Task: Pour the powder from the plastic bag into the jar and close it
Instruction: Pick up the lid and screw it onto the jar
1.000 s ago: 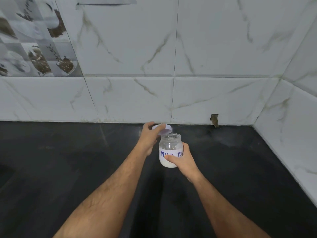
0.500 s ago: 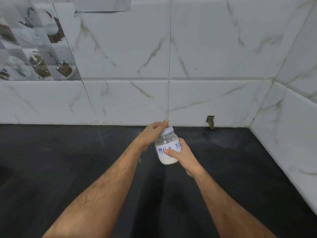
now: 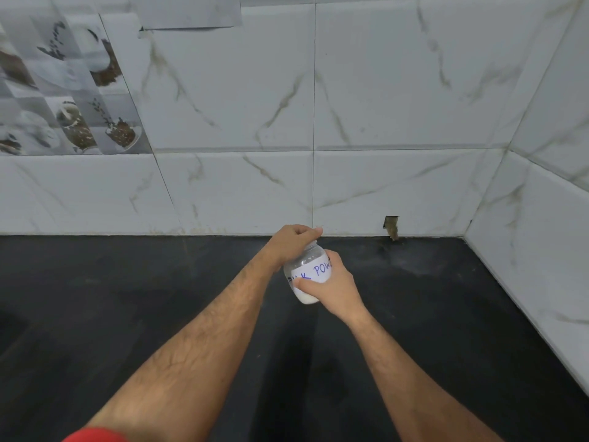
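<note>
Both forearms reach up from the bottom of the frame and meet just right of centre. The left hand [image 3: 291, 242] sits on top of the jar [image 3: 309, 279], fingers curled down over the lid, which is pretty much hidden under them. The right hand [image 3: 334, 288] wraps the jar's body from the right, thumb across the front below the handwritten blue label, so part of the writing is covered. White powder shows in the jar's lower part; it's held tilted a bit, above the black counter [image 3: 127, 314]. Marble-look wall tiles [image 3: 382, 106] fill the top, patterned ones upper left. A red sleeve [image 3: 92, 437] peeks in bottom left.
</note>
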The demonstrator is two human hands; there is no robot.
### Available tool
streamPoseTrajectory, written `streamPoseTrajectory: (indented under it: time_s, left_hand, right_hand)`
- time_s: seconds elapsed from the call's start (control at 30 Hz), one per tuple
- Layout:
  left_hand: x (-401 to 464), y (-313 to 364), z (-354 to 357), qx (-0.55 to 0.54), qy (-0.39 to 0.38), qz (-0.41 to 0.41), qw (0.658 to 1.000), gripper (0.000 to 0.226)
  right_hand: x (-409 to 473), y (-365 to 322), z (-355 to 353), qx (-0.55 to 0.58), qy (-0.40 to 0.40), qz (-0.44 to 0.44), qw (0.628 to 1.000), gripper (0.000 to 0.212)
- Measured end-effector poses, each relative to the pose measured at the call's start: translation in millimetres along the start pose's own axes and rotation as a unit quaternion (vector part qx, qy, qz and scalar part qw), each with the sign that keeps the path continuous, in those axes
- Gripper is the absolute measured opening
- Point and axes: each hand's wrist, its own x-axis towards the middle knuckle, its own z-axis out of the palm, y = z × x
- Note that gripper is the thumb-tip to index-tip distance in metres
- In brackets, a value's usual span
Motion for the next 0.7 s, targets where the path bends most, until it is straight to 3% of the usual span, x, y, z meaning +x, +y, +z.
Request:
streamPoseTrajectory:
  time_s: [0.1,0.2,0.33,0.43,0.53,0.7]
  left_hand:
    - [1,-4,5,0.018,0.036,-0.009,0.999,0.041]
    - [-2,-7,5,0.009,0.052,-0.004,0.999,0.038]
    - [-9,-8,-2,-0.03,0.014,0.032,0.999,0.026]
    - [-13,-11,-12,-0.057,-0.006,0.054,0.997,0.028]
    - [-14,-20,-19,-0.069,0.003,0.061,0.996,0.054]
    - [-18,-35,-27,-0.069,0.015,0.036,0.997,0.062]
  right_hand:
    - [-1,-3,8,-0.129,0.056,-0.023,0.99,0.084]
    - [-1,-3,14,-0.187,0.077,-0.03,0.979,0.091]
    - [-1,-3,3,-0.014,-0.001,0.009,1.0,0.073]
    - [1,-1,-3,0.096,-0.053,0.018,0.994,0.072]
    - [1,1,1,0.112,-0.039,0.014,0.993,0.077]
    - [0,10,4,0.071,0.025,0.0,0.997,0.089]
